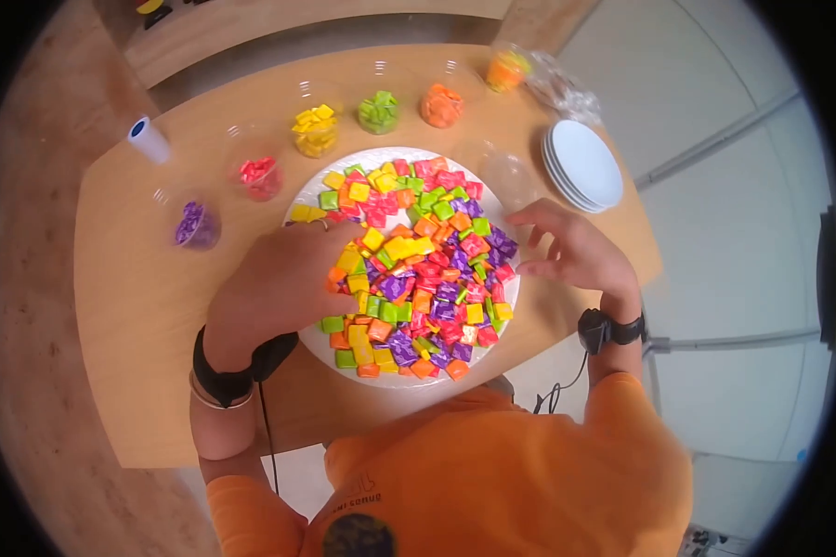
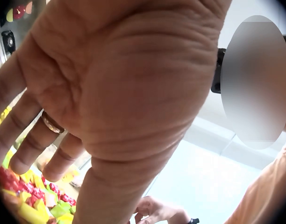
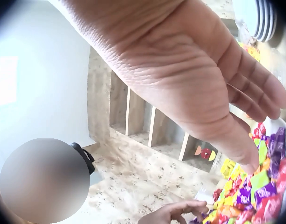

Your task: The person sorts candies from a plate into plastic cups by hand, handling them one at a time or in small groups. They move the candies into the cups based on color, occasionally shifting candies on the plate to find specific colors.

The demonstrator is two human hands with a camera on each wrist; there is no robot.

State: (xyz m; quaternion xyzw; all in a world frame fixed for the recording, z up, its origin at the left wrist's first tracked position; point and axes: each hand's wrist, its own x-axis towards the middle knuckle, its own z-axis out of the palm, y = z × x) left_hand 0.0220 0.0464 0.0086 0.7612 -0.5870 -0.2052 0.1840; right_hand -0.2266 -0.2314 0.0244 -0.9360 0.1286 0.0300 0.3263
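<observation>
A large round white plate [image 1: 399, 220] carries a heap of wrapped candies [image 1: 427, 269] in red, yellow, green, orange and purple. Over its left side reaches my left hand [image 1: 274, 278], fingertips among the yellow and orange pieces. The left wrist view shows those fingers spread and slightly bent, with a ring on one and no candy in the palm. My right hand [image 1: 581, 249] hovers at the plate's right rim, beside some purple candies [image 1: 502, 243]. Its fingers are loosely bent, thumb apart, holding nothing in the right wrist view.
Clear cups arc behind the plate: purple [image 1: 195, 227], red [image 1: 260, 178], yellow [image 1: 316, 132], green [image 1: 378, 111] and orange [image 1: 442, 107] candies. A mixed cup [image 1: 508, 70], plastic bag [image 1: 567, 97] and stacked white plates [image 1: 585, 165] stand right. A white cylinder [image 1: 149, 139] is at left.
</observation>
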